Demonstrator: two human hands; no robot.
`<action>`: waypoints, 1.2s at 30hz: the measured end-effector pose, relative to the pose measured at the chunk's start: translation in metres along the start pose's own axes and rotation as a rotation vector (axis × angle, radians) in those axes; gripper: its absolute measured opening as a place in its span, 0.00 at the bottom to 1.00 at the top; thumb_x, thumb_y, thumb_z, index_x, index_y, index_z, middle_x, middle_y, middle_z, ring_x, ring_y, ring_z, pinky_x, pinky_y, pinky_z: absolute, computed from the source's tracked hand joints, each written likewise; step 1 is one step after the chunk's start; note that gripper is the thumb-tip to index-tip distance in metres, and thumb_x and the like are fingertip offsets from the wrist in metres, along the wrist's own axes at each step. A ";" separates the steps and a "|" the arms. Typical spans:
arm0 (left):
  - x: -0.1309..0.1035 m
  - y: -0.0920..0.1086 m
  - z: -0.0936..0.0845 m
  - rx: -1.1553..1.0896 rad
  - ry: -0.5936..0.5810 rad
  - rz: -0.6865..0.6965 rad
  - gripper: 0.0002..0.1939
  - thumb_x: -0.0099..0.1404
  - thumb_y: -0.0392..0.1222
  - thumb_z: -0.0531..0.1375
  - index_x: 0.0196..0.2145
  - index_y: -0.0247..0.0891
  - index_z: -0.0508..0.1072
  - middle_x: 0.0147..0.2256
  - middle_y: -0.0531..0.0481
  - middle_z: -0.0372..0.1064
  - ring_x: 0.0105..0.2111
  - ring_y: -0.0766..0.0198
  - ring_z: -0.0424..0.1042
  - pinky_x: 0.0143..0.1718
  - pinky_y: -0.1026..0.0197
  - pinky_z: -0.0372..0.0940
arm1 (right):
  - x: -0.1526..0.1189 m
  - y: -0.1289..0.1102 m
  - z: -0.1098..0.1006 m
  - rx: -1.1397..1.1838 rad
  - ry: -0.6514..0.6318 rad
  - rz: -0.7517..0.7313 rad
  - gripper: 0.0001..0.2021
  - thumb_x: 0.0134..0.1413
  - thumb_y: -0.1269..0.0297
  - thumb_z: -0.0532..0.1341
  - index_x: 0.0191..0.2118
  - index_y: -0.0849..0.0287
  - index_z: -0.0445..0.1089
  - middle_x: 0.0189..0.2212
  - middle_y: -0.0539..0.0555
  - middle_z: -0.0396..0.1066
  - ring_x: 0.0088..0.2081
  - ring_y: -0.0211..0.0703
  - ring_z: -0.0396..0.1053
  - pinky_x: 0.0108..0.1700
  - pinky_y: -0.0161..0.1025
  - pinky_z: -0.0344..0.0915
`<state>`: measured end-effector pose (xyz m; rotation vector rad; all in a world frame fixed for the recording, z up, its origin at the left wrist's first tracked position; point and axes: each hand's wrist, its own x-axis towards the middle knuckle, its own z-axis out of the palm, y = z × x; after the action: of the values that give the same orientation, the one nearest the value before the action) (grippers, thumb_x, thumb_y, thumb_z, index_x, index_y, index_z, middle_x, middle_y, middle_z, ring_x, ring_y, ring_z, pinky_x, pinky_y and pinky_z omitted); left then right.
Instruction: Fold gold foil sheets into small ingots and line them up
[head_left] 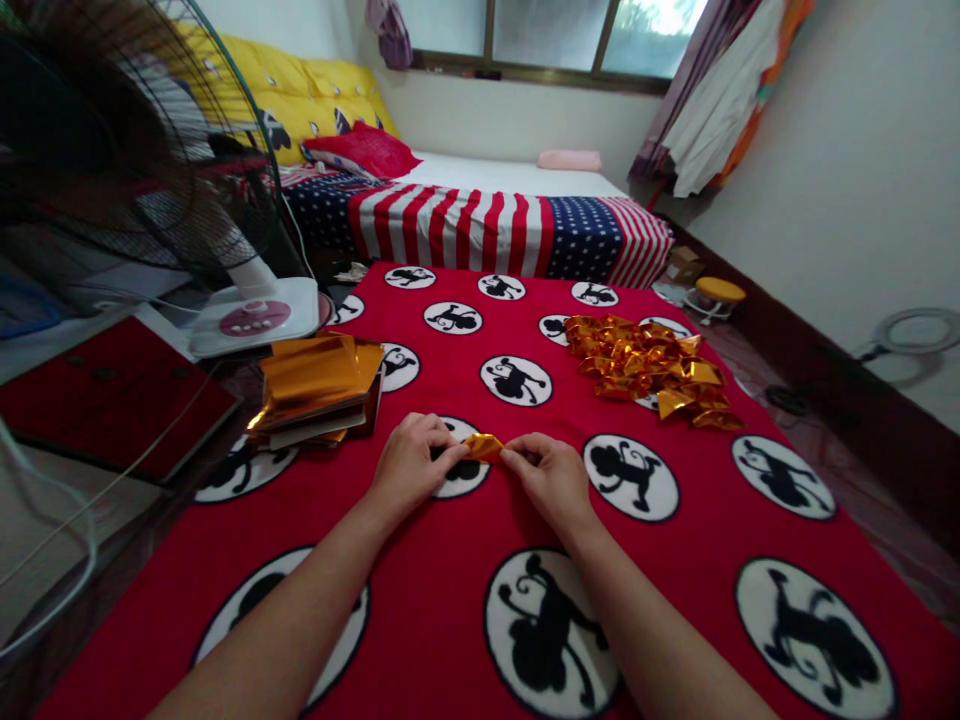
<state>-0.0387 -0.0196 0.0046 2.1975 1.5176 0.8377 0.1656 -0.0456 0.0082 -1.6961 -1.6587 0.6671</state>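
Between my two hands is a small folded piece of shiny gold foil paper, just above or on the red cloth. My left hand pinches its left end between thumb and fingers. At the right end, my right hand grips it the same way. To the left lies a stack of gold foil sheets, loosely piled. A heap of folded gold foil pieces sits at the far right of the cloth.
The red cloth with monkey prints covers the table. An electric fan stands at the left, near a dark red board. Behind the table is a bed; a yellow stool stands at right.
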 end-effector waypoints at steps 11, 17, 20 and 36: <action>0.000 0.010 0.002 0.130 0.021 -0.038 0.11 0.62 0.44 0.61 0.24 0.39 0.75 0.31 0.49 0.71 0.37 0.59 0.65 0.40 0.56 0.60 | 0.000 -0.012 0.000 -0.231 0.064 0.059 0.06 0.52 0.56 0.62 0.31 0.48 0.77 0.25 0.45 0.76 0.29 0.39 0.72 0.29 0.34 0.54; 0.000 0.014 0.003 0.169 0.034 -0.057 0.12 0.61 0.44 0.60 0.23 0.40 0.75 0.30 0.49 0.71 0.36 0.58 0.65 0.40 0.56 0.60 | 0.002 -0.015 0.001 -0.260 0.067 0.077 0.05 0.51 0.57 0.63 0.30 0.49 0.75 0.25 0.45 0.76 0.29 0.40 0.72 0.29 0.34 0.54; 0.000 0.016 0.003 0.179 0.038 -0.079 0.11 0.61 0.44 0.60 0.22 0.40 0.74 0.30 0.49 0.71 0.36 0.58 0.65 0.39 0.57 0.60 | 0.003 -0.016 0.000 -0.267 0.062 0.079 0.05 0.51 0.57 0.64 0.30 0.48 0.76 0.25 0.45 0.76 0.29 0.40 0.72 0.29 0.34 0.53; -0.004 0.025 0.004 0.333 0.049 -0.174 0.15 0.61 0.50 0.61 0.22 0.40 0.71 0.32 0.46 0.69 0.38 0.53 0.65 0.38 0.54 0.59 | 0.003 -0.017 0.002 -0.325 0.073 0.078 0.05 0.52 0.57 0.63 0.31 0.48 0.76 0.26 0.46 0.76 0.29 0.41 0.72 0.28 0.35 0.52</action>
<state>-0.0191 -0.0324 0.0144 2.2342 1.9609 0.6244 0.1533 -0.0434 0.0201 -1.9950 -1.7276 0.3789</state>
